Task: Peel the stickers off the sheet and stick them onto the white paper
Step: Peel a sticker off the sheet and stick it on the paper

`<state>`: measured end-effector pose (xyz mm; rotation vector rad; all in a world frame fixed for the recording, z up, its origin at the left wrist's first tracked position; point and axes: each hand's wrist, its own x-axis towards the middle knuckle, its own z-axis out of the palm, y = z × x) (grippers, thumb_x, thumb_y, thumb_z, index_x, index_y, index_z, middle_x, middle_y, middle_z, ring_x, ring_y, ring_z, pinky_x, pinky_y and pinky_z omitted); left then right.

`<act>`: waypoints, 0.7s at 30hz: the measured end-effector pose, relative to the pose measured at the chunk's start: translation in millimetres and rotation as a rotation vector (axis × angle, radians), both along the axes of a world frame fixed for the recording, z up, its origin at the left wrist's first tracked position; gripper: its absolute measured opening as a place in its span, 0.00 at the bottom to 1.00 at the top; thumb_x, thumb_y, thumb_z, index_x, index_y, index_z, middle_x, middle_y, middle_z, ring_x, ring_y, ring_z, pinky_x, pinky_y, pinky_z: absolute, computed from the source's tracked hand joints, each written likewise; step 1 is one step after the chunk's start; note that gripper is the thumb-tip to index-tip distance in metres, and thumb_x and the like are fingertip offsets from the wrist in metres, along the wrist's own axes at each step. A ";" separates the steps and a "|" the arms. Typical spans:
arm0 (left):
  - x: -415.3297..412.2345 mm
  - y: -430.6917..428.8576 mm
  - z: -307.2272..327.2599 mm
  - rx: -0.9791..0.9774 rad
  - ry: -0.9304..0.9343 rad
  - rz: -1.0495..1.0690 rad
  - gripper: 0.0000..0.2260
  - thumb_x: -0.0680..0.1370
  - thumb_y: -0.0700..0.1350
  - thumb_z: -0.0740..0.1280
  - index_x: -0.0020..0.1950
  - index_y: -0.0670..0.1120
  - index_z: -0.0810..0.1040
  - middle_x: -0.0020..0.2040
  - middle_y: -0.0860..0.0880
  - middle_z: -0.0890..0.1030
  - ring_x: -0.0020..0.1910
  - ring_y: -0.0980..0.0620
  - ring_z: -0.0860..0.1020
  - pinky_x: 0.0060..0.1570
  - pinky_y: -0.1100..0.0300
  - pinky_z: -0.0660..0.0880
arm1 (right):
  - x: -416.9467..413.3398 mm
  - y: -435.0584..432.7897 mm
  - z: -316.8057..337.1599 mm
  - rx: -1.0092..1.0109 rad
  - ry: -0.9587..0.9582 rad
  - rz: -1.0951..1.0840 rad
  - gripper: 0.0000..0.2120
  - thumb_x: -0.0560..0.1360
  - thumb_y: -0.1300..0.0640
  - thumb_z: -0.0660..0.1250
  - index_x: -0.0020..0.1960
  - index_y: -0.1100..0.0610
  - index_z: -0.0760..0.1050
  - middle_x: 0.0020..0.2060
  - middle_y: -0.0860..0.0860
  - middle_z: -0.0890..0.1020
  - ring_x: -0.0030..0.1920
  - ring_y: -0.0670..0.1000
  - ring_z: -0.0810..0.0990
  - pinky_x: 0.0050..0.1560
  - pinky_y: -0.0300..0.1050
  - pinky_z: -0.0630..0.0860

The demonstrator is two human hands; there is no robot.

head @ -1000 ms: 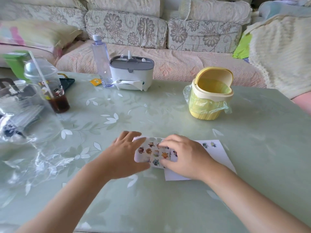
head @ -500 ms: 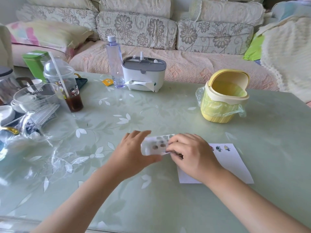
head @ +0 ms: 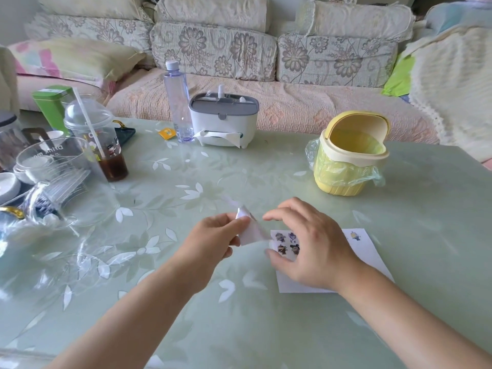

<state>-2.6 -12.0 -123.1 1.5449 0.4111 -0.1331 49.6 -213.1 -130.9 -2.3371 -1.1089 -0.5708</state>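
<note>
While I lean over it, the flowered sofa (head: 213, 54) fills the far side, and the pale green leaf-patterned surface (head: 239, 328) spreads out from it towards me. On the far right of that surface stands a small yellow bin (head: 343, 179) with its lid tipped back and a plastic liner hanging over the rim. Near the far edge sits a white and grey tissue box (head: 223, 123), with a clear water bottle (head: 179, 102) upright just beside it on the left. Further left stands a domed plastic cup (head: 106, 145) holding a straw and a little dark drink.

Closer to me, right of centre, the white paper (head: 372, 251) lies flat on the surface. My right hand (head: 311, 249) hovers over its left part, fingers spread and loosely arched, gripping nothing that I can see. My left hand (head: 213, 241) is just left of the paper and pinches the sticker sheet (head: 249, 231) between thumb and fingers, holding it tilted above the surface; the sheet is blurred.

Four small stickers (head: 282, 249) show between my right thumb and fingers; I cannot tell whether they sit on the paper. One more sticker (head: 355, 234) lies near the paper's far edge.
</note>
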 end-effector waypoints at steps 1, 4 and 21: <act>0.2 -0.8 0.2 0.033 -0.022 -0.020 0.09 0.80 0.51 0.69 0.44 0.50 0.86 0.38 0.51 0.78 0.39 0.53 0.72 0.46 0.58 0.68 | -2.1 -0.7 1.7 0.053 0.097 0.019 0.19 0.70 0.46 0.70 0.60 0.51 0.79 0.51 0.44 0.76 0.47 0.40 0.75 0.44 0.37 0.73; -1.2 -8.2 2.6 0.089 -0.085 -0.065 0.11 0.81 0.53 0.66 0.46 0.51 0.86 0.40 0.50 0.79 0.41 0.54 0.73 0.46 0.58 0.67 | -4.7 2.4 3.9 0.215 0.171 -0.017 0.16 0.74 0.46 0.66 0.58 0.50 0.82 0.48 0.41 0.77 0.44 0.37 0.75 0.43 0.35 0.74; 0.4 -28.4 7.7 0.017 -0.249 -0.124 0.07 0.80 0.47 0.68 0.51 0.46 0.85 0.39 0.52 0.79 0.37 0.54 0.71 0.53 0.56 0.71 | -6.9 5.8 17.8 0.313 0.107 -0.183 0.10 0.74 0.44 0.67 0.42 0.47 0.84 0.37 0.40 0.79 0.34 0.38 0.71 0.31 0.42 0.71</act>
